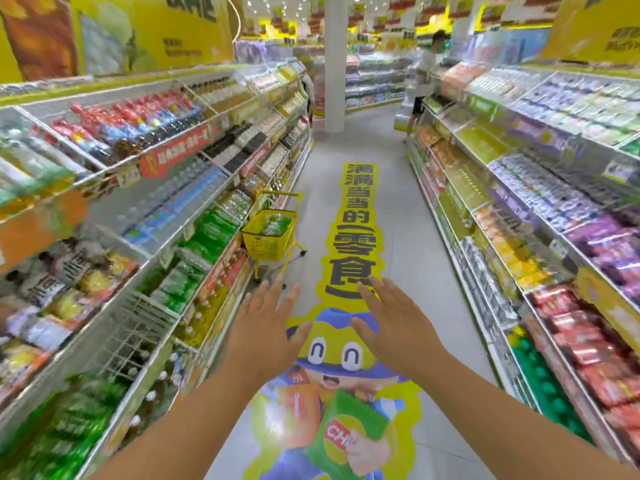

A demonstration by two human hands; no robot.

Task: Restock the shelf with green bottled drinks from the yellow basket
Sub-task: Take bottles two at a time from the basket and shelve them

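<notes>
Green bottled drinks (275, 226) fill the yellow plastic basket (268, 233), which rides on a yellow wheeled frame (277, 261) parked on the grey aisle floor (408, 258), close against the foot of the shelving on my left. The basket stands well ahead of me, just beside the left edge of the long yellow floor sticker with dark characters (355, 230). More green bottles (207, 233) are packed on the white metal shelf (162, 244) just beside the basket, with blue-labelled water bottles on the tier above them and amber drinks below.

My left hand (268, 336) and my right hand (394, 327) are both stretched out in front of me above the floor, palms down, side by side and apart from each other. The fingers (280, 289) of each hand are straight and spread, holding nothing and touching nothing. Both hands are well short of the basket. Under them lies the cartoon figure with a yellow face and blue hat (332, 355) printed on the floor sticker.

On my right runs another white shelf of snack packets (554, 202) in purple, yellow and red. At the far end of the aisle a person in a light top (424, 81) stands by that shelving, near a white pillar (335, 60). The edges of the view are blurred.
</notes>
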